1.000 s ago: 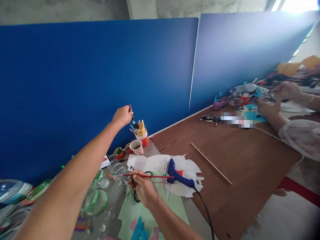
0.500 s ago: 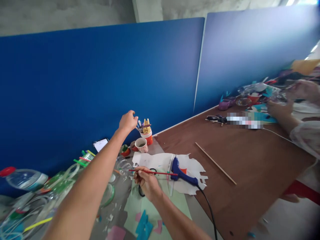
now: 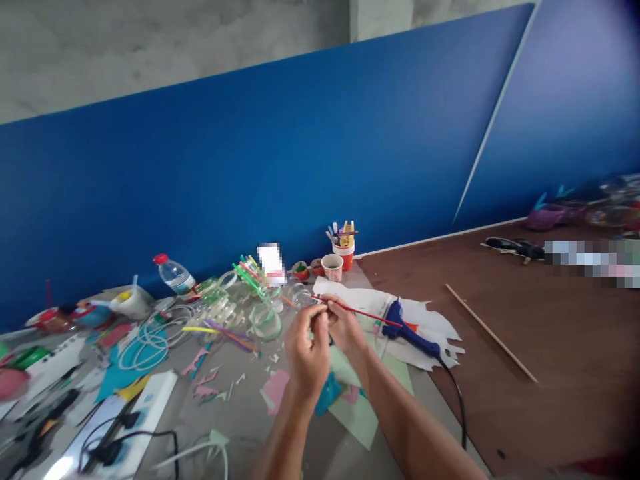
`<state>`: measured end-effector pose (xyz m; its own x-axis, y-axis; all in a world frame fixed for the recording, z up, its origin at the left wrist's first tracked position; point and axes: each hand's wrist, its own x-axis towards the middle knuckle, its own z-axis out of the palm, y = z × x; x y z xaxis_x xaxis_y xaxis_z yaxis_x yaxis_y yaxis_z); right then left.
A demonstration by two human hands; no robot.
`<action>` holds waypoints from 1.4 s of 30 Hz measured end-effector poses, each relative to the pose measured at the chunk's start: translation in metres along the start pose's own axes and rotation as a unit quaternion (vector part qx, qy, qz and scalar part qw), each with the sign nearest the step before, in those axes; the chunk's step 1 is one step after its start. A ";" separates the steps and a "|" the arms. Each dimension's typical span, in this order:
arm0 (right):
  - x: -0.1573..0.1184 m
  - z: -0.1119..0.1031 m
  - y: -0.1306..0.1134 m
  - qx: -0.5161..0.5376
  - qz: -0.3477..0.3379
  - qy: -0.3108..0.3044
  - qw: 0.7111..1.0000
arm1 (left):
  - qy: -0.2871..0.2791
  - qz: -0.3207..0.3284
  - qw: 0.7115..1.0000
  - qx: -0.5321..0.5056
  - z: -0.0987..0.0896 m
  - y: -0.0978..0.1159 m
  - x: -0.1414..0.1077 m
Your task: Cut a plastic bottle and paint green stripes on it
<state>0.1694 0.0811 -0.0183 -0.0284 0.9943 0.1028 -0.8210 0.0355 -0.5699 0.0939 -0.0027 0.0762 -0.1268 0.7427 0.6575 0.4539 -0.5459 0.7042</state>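
My right hand is closed round a thin red paintbrush, its handle slanting down to the right. Close beside it, near the brush's left end, my left hand has its fingers curled together; what they hold, if anything, is hidden. Just right of the hands lies a blue glue gun on torn white paper. Behind them stand a paper cup and a red-and-white cup of brushes and tools. Blue paper scraps and a pale green sheet are below the hands.
A wooden stick lies on the brown board. To the left are a bottle, coiled white tubing, coloured straws, and a power strip with black plugs. A blue partition stands behind.
My left hand has come back from beside the tool cup to my right hand, and its fingers are now curled. The view has turned left. My right hand still holds the paintbrush.
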 end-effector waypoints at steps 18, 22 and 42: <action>0.002 -0.011 0.003 -0.014 0.014 0.027 0.999 | 0.003 -0.114 0.935 0.335 -0.097 -0.149 0.004; 0.001 -0.007 0.003 -0.010 0.019 0.031 0.999 | -0.014 -0.107 0.924 0.366 -0.097 -0.147 0.006; -0.001 -0.004 0.002 0.000 0.025 0.027 0.999 | -0.068 -0.109 0.917 0.377 -0.101 -0.144 0.021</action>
<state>0.1699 0.0804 -0.0230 -0.0391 0.9988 0.0297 -0.8187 -0.0150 -0.5740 -0.0632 0.0524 0.0157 -0.1993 0.8721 0.4470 0.9179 0.0064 0.3968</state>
